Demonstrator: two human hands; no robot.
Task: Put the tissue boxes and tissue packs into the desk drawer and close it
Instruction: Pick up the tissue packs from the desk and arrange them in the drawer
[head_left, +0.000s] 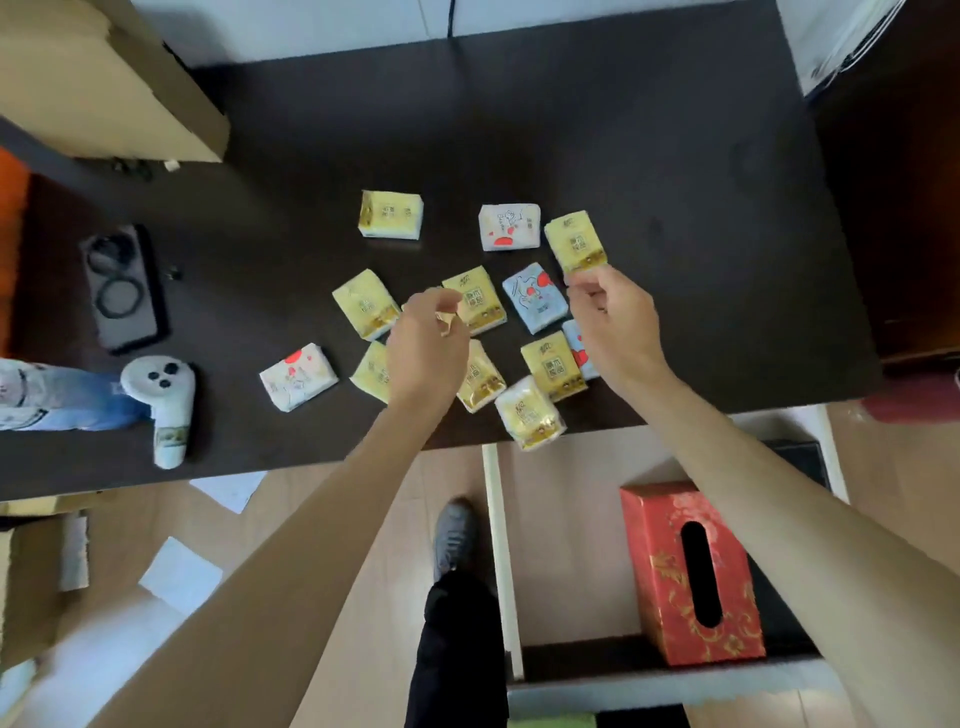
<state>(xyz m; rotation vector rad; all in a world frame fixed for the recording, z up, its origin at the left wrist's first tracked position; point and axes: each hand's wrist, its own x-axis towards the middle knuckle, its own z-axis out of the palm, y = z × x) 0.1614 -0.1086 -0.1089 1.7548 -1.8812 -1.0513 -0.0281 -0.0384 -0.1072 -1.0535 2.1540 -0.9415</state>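
Several small tissue packs, yellow and white-and-red, lie scattered on the dark desk. My right hand pinches the lower edge of one yellow pack and holds it up. My left hand is closed on a corner of another yellow pack in the middle of the pile. Below the desk's front edge the drawer stands pulled out, with a red-and-gold tissue box lying inside it. One yellow pack overhangs the desk edge above the drawer.
A phone with rings, a white controller and a blue-and-white pack sit at the desk's left. A cardboard box is at the back left. My shoe and papers are on the floor beside the drawer.
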